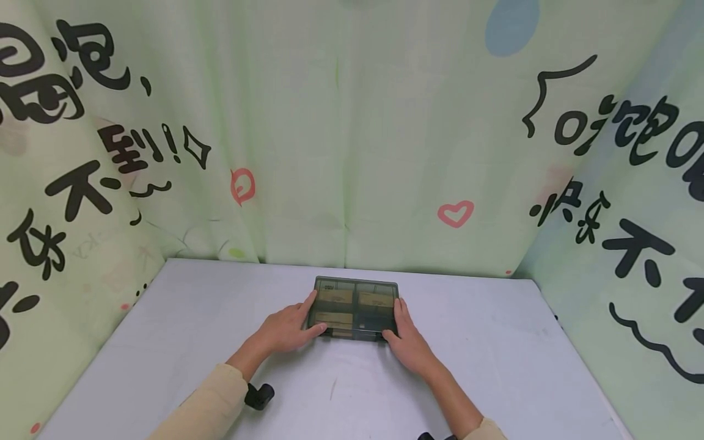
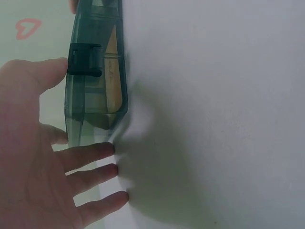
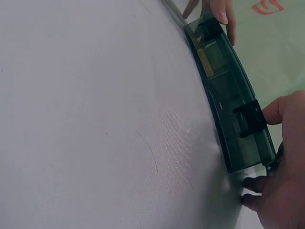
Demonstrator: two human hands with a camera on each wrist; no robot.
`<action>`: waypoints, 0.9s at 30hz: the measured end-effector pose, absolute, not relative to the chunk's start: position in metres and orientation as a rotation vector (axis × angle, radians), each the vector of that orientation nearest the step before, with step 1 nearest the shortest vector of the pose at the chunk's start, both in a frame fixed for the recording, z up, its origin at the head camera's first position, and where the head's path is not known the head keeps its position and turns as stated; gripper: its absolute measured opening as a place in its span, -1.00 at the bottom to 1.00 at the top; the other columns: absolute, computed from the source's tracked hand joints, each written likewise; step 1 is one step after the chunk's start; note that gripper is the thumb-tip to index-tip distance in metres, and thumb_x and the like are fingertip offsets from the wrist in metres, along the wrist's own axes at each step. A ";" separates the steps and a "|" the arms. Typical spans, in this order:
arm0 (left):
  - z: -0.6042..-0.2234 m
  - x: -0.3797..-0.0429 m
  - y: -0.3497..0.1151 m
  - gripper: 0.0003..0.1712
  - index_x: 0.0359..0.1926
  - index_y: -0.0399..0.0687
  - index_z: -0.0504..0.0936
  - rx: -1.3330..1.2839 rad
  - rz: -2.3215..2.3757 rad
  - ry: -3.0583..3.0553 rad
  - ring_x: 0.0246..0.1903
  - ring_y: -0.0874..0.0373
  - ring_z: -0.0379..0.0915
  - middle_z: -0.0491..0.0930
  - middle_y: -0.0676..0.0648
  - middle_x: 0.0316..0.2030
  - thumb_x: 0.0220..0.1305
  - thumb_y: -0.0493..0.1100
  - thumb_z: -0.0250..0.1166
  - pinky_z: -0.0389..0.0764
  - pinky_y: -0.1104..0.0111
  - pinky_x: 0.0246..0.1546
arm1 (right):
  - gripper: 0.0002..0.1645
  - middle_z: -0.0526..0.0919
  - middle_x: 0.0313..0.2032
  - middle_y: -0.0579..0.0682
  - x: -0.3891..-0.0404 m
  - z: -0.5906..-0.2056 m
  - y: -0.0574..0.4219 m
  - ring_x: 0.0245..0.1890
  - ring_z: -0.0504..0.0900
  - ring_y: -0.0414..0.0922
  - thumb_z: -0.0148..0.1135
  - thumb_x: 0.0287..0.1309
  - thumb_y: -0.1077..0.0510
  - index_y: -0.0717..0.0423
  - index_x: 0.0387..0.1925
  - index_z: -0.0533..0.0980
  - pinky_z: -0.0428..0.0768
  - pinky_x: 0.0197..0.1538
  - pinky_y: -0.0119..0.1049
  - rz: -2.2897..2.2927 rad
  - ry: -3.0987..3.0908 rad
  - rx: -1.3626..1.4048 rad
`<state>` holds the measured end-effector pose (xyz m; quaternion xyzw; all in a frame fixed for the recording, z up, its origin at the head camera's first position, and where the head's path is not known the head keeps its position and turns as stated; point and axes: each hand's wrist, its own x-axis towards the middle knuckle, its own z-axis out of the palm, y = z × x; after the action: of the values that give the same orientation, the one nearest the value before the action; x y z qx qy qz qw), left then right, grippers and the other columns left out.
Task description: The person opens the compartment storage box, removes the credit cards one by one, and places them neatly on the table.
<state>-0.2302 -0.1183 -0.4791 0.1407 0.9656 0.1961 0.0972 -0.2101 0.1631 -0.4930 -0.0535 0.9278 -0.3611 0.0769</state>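
Observation:
A dark, see-through plastic storage box (image 1: 356, 309) with a lid and inner compartments lies on the white table. Tan, card-like pieces (image 1: 335, 297) show inside it. My left hand (image 1: 287, 327) holds the box's left end, its thumb at the front clasp (image 2: 86, 59) and its other fingers spread along the end, fingertips close to the tabletop. On the opposite end, my right hand (image 1: 408, 342) grips the box, with the thumb against the right clasp (image 3: 250, 118) and the fingers around the side. Both clasps face me.
The white-covered table (image 1: 484, 366) extends around the box. Behind and beside it hang pale green curtains (image 1: 297, 122) with black lettering and red hearts. A black wrist-worn device (image 1: 260, 396) sits at my left wrist.

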 end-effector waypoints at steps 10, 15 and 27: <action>-0.474 -0.232 -0.117 -0.02 0.54 0.02 -0.07 0.417 0.556 2.807 0.31 -0.15 0.32 0.31 -0.23 0.37 0.31 0.38 0.03 0.45 -0.09 0.17 | -0.04 -0.48 0.53 0.13 -0.211 -0.492 0.154 0.54 -0.43 0.11 -0.17 0.20 0.26 0.14 0.51 -0.39 -0.07 0.46 0.22 -1.446 2.603 -0.044; -0.472 -0.232 -0.116 -0.03 0.54 -0.01 -0.10 0.418 0.547 2.792 0.32 -0.17 0.31 0.29 -0.25 0.38 0.33 0.36 0.02 0.43 -0.10 0.18 | -0.01 -0.47 0.53 0.14 -0.214 -0.493 0.149 0.53 -0.45 0.14 -0.19 0.11 0.32 0.15 0.51 -0.37 -0.08 0.45 0.22 -1.558 2.552 0.027; -0.474 -0.233 -0.115 -0.03 0.54 -0.02 -0.12 0.426 0.533 2.777 0.36 -0.18 0.24 0.24 -0.27 0.40 0.34 0.36 0.00 0.40 -0.12 0.20 | 0.01 -0.42 0.54 0.12 -0.211 -0.492 0.148 0.53 -0.43 0.14 -0.21 0.07 0.37 0.10 0.52 -0.33 0.04 0.35 0.15 -1.630 2.535 0.073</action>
<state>-0.2325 -0.1147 -0.4738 0.1473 0.9615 0.1844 0.1405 -0.2112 0.1482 -0.4924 0.0241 0.8392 -0.5396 0.0634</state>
